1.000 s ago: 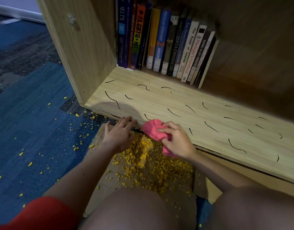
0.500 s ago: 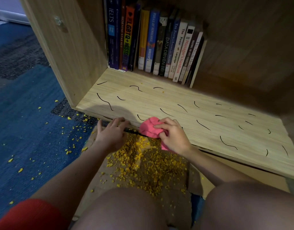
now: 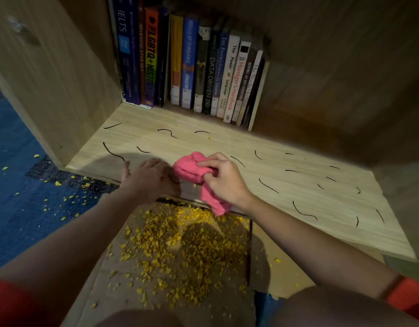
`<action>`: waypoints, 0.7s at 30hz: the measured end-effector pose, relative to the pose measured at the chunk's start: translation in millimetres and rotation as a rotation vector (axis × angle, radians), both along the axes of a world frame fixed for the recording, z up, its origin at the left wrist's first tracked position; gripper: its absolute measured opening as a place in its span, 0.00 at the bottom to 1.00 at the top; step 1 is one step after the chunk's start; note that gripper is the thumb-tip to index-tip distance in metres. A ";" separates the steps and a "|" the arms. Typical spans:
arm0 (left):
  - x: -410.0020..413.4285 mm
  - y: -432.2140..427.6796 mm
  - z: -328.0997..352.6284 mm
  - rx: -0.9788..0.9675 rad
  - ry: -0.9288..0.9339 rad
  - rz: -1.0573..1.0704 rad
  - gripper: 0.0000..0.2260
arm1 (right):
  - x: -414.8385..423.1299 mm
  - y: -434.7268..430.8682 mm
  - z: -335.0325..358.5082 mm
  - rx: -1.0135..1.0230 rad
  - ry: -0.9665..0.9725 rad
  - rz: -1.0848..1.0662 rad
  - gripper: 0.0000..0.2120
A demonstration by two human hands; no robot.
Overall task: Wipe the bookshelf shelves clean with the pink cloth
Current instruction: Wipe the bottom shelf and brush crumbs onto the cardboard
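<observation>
Two hands are seen at the front edge of the shelf (image 3: 298, 185). R hand (image 3: 225, 179) is curled round the bunched pink cloth (image 3: 192, 169), which is pressed on the shelf board w/ a tail hung over the edge. L hand (image 3: 149, 181), blurred, fingers straight, is laid flat just beside the cloth; 0.5 s ago it was lower, at the edge of the cardboard (image 3: 104, 291). Yellow crumbs (image 3: 187, 251) are piled on the cardboard.

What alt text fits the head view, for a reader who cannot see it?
A right hand grips a bunched pink cloth at the edge of a wooden shelf marked with black squiggles, the left hand resting beside it. Books stand at the back; yellow crumbs lie on cardboard below.
</observation>
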State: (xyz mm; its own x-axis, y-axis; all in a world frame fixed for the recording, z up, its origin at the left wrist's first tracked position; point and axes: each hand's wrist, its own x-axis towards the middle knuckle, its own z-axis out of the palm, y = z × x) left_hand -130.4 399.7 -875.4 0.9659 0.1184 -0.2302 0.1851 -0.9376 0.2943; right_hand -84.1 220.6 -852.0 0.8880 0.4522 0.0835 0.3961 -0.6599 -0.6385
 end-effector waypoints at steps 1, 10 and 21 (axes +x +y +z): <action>5.1 -0.4 0.0 -0.005 -0.001 0.011 0.20 | 6.4 0.8 1.6 0.007 0.013 -0.014 0.15; 55.3 -2.6 -7.2 -0.014 0.061 0.079 0.22 | 64.8 10.5 5.1 0.034 -0.016 -0.138 0.15; 60.8 -1.3 -7.6 0.246 -0.003 0.135 0.19 | 167.8 3.8 -16.2 -0.185 -0.001 -0.625 0.14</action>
